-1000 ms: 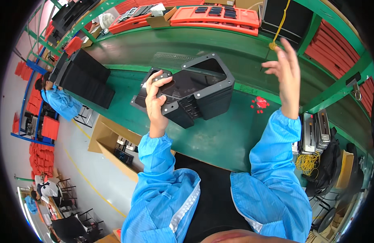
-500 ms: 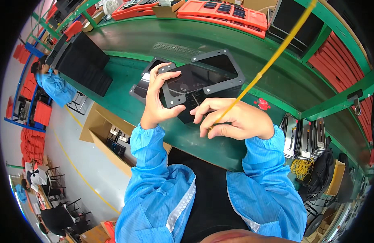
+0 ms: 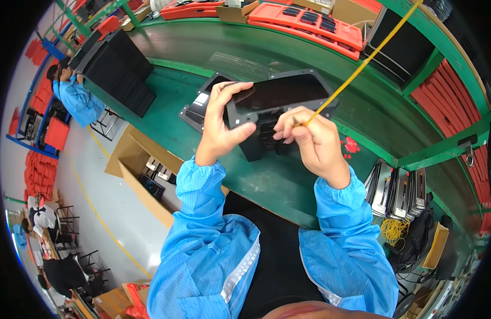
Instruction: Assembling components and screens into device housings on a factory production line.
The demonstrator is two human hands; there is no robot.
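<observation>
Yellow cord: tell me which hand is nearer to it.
Right. The right hand pinches the lower end of the yellow cord, touching it. The left hand is apart from it, to its left, gripping the black frame.

A black plastic housing (image 3: 277, 103) with a flat flanged rim and a glossy dark top is held tilted above the green bench. A thin yellow cord (image 3: 362, 66) is stretched taut from its near edge, running up and away to the right.
</observation>
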